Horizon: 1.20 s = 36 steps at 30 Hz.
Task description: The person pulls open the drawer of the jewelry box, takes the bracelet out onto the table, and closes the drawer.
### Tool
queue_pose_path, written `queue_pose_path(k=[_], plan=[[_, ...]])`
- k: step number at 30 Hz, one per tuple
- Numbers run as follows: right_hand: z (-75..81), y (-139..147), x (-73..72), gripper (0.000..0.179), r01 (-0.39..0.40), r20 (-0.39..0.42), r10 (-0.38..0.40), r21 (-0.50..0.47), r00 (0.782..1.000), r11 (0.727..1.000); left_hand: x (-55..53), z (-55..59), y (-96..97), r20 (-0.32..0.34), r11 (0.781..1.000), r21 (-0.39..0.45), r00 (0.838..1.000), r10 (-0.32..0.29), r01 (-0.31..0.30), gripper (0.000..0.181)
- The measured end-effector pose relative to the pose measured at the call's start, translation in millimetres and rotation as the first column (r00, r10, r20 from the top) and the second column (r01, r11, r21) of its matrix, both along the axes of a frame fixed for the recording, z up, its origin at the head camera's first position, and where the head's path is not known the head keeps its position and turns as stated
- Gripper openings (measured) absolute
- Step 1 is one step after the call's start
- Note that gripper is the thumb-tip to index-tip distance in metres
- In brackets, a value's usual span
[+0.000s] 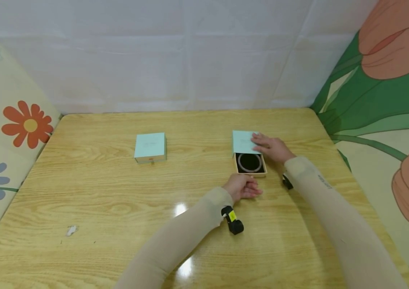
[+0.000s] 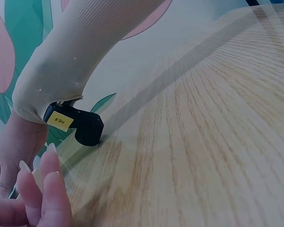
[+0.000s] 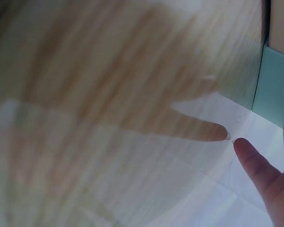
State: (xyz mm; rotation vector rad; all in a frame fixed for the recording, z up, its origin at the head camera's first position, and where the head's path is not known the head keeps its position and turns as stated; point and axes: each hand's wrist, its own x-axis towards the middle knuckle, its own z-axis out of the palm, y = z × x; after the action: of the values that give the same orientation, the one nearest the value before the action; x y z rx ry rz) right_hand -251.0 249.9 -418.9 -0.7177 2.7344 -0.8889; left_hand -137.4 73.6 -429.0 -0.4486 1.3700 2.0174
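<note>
To the right on the table is a pale blue-green drawer-style gift box [image 1: 245,141]. Its cream-edged drawer [image 1: 258,174] is partly pulled out toward me. A ring-shaped bracelet [image 1: 240,163] lies on the drawer's black lining. The left hand [image 1: 240,187] is at the drawer's front edge, pinching it, with the other fingers loosely bent; the contact itself is mostly hidden. The right hand [image 1: 272,147] rests its fingers on the top and right side of the box cover. In the right wrist view its thumb [image 3: 255,163] points away from the blue-green box side [image 3: 277,87].
A second box [image 1: 150,146] of the same colour stands closed to the left, a small tab at its front. A whitish mark [image 1: 71,230] shows on the wooden table [image 1: 117,200]. Behind hangs white cloth [image 1: 186,60]; flower-patterned panels [image 1: 389,100] flank both sides.
</note>
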Motion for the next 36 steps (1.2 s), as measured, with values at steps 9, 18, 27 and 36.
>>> queue_pose_path(k=[9, 18, 27, 36], plan=[[-1.3, -3, -0.2, 0.045, 0.000, 0.004, 0.000, -0.004, 1.000, 1.000, 1.1, -5.1, -0.3, 0.003, 1.000, 0.000, 1.000, -0.001, 0.001, 0.026], [-1.8, -6, -0.4, 0.044, -0.008, 0.004, 0.008, -0.011, 1.000, 1.000, 4.8, -4.3, -4.7, 0.000, 0.998, 0.008, 0.998, -0.061, 0.061, 0.024], [1.6, 1, -2.6, 0.046, 0.010, 0.005, -0.010, -0.014, 1.000, 1.000, 1.3, 17.7, -6.0, -0.382, 0.953, -0.225, 0.881, -0.278, 0.203, 0.018], [0.5, 0, 0.3, 0.048, 0.011, 0.043, -0.010, -0.044, 0.999, 0.999, -8.5, 46.3, -14.8, -0.554, 0.608, -0.794, 0.428, -0.714, -0.011, 0.019]])
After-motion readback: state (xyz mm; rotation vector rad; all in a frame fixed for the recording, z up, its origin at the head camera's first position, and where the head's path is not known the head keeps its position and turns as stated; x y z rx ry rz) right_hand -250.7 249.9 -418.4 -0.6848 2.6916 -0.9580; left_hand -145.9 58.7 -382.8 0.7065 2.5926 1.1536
